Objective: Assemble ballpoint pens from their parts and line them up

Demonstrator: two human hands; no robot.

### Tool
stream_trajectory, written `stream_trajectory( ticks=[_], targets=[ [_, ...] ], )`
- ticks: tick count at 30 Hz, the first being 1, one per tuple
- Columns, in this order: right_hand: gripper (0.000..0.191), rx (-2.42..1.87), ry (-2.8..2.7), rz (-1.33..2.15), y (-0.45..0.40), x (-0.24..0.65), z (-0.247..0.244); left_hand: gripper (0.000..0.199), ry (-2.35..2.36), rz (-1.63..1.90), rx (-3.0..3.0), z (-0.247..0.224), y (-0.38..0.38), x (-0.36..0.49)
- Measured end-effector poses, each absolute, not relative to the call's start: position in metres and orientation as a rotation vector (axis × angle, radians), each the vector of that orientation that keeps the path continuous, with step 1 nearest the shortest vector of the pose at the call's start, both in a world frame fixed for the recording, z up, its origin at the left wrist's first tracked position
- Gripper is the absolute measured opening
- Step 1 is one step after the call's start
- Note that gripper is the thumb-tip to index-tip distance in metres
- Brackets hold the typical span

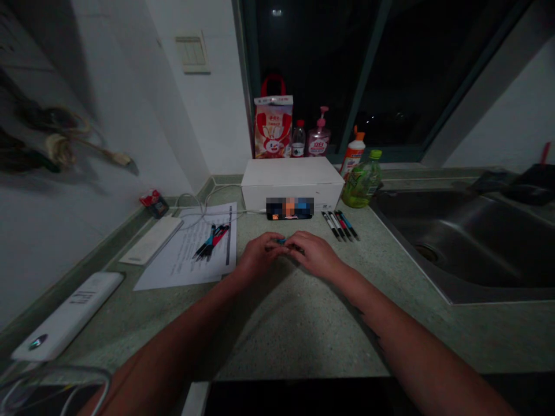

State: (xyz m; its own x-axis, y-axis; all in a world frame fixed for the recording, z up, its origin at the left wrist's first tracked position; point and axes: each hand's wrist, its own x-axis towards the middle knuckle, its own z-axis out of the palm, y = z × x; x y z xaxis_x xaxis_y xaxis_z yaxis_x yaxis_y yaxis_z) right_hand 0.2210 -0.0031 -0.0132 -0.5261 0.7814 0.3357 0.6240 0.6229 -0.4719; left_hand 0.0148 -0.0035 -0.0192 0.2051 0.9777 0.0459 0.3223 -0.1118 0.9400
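Observation:
My left hand [262, 252] and my right hand [313, 252] meet over the counter, in front of a propped-up phone [289, 216]. Their fingers are closed together around a small blue pen piece [281, 241]. Most of that piece is hidden by the fingertips, so its full shape does not show. To the right of my right hand, several pens [340, 225] lie side by side in a row, with white, red and blue barrels. Left of my left hand, a loose pile of blue, red and black pens or pen parts [210, 242] rests on a printed sheet of paper [173, 271].
A white box [290, 173] stands behind the phone. Bottles, including a green one [362, 182], and a red bag [273, 130] are by the window. At right is a steel sink [433, 283]. White power strip [69, 315] and cable [203, 202] lie left.

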Motion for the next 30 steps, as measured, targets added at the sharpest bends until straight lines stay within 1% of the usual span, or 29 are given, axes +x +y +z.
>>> stream_trajectory(
  ticks=[3,6,8,16,17,22,26,28,30],
  targets=[
    [0.011,-1.2,-2.249,0.424,0.0,0.225,-0.012,0.027,1.269,1.013,1.614,-0.02,-0.002,0.014],
    [0.019,-1.302,-2.172,0.447,0.004,0.229,-0.014,0.018,1.336,1.05,1.649,-0.019,-0.002,0.013],
    [0.02,-1.311,-2.134,0.489,0.006,0.23,-0.016,0.013,1.368,1.061,1.642,-0.018,-0.003,0.013],
    [0.025,-1.238,-1.924,0.701,0.011,0.231,-0.021,0.01,1.448,1.108,1.555,-0.008,-0.004,0.014],
    [0.024,-1.225,-1.899,0.724,0.012,0.231,-0.022,0.01,1.45,1.109,1.552,-0.007,-0.004,0.014],
    [0.007,-1.172,-1.777,0.801,0.013,0.228,-0.027,0.012,1.451,1.099,1.533,-0.004,-0.005,0.013],
    [0.024,-1.175,-1.709,0.827,0.011,0.226,-0.028,0.011,1.426,1.095,1.559,-0.006,-0.004,0.013],
    [0.022,-1.205,-1.725,0.882,0.011,0.226,-0.028,0.011,1.409,1.094,1.575,-0.006,-0.004,0.013],
    [0.028,-1.206,-1.766,0.944,0.012,0.226,-0.029,0.01,1.397,1.088,1.581,-0.007,-0.004,0.013]
  ],
)
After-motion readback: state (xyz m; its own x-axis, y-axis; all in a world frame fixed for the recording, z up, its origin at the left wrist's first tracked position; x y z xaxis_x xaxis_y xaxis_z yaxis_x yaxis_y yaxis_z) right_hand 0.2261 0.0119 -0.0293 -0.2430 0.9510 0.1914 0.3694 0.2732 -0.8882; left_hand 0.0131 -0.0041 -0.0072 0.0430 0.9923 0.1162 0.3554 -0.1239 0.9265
